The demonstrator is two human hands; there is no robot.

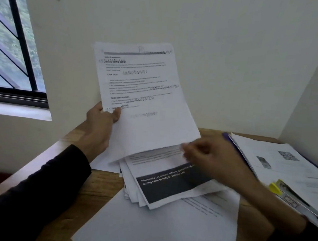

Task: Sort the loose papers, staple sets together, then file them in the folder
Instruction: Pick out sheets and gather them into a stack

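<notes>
My left hand (102, 121) holds a printed sheet (143, 92) upright above the wooden table (99, 188), thumb pinching its lower left edge. Under it lies a fanned pile of loose papers (168, 185); the top one has a dark band with white text. My right hand (212, 160) is blurred and hovers over that pile, fingertips at the bottom right corner of the raised sheet. Whether those fingers pinch paper is unclear. An open folder (276, 162) with a purple edge and papers inside lies at the right. A stapler (292, 199) with a yellow tip rests on it.
A blank white sheet (164, 231) lies nearest to me on the table. White walls close the corner behind and to the right. A barred window (9, 47) is at the left. The table's left edge runs diagonally past my left sleeve.
</notes>
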